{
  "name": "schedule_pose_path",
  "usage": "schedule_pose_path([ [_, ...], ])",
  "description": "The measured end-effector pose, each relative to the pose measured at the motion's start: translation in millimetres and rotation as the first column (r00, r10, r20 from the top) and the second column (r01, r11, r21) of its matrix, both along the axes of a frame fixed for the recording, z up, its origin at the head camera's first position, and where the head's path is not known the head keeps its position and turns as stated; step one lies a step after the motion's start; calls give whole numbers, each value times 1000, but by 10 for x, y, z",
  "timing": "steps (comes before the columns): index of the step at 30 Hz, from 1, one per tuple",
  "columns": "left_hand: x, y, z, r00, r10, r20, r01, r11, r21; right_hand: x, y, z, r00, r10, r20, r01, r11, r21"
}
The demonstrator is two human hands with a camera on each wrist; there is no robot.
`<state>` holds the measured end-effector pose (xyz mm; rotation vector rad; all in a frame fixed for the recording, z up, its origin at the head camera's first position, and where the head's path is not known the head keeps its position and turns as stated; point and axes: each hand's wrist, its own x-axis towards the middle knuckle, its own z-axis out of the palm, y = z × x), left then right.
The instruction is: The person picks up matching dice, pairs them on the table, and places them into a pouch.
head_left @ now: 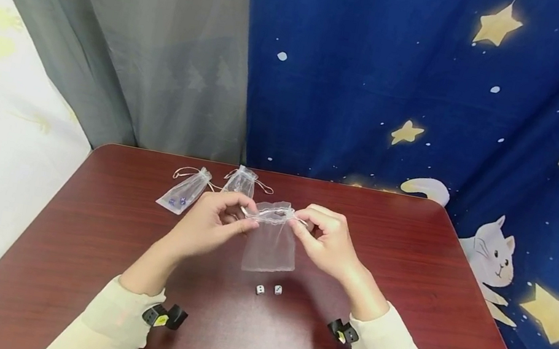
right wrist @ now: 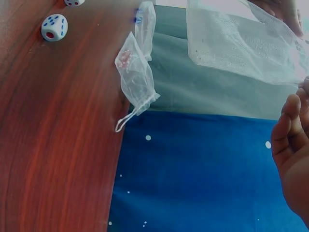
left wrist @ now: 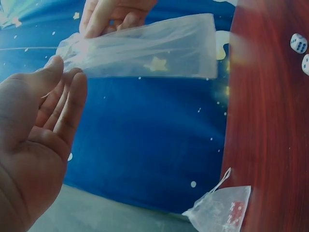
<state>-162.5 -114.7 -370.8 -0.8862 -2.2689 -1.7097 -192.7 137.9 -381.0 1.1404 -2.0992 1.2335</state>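
Observation:
A sheer white organza drawstring bag (head_left: 270,249) hangs above the table between both hands, its gathered mouth at the top. My left hand (head_left: 212,220) pinches the left side of that mouth by the drawstring, thumb against fingers. On the other side, my right hand (head_left: 329,238) pinches the right end of the drawstring. No contents show inside the bag in the left wrist view. Below it, two white dice lie side by side on the table, a left die (head_left: 260,290) and a right die (head_left: 278,290). The right wrist view shows blue and red pips on one die (right wrist: 54,27).
Behind my left hand lies a similar bag (head_left: 188,189) with purple-blue dice inside. Another bag (right wrist: 136,79), holding something red, lies near the table's far edge. The reddish-brown wooden table (head_left: 408,272) meets grey and blue curtains at the back.

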Motion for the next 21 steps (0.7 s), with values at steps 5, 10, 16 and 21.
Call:
schedule_pose_path([
  [5, -8, -38, 15, 998, -24, 61, 24, 1000, 4, 13, -24, -27, 1000, 24, 4, -24, 1000, 17],
  [10, -35, -76, -5, 994, -41, 103, 40, 999, 14, 43, -30, -110, 998, 61, 20, -61, 998, 25],
  [16, -57, -151, -13, 987, -45, 152, 41, 999, 26, 101, -11, -343, 997, 69, 43, -77, 971, 224],
  [21, -71, -199, -14, 988, -65, 144, 62, 998, 21, 144, -9, -525, 992, -18, 129, -49, 869, 493],
])
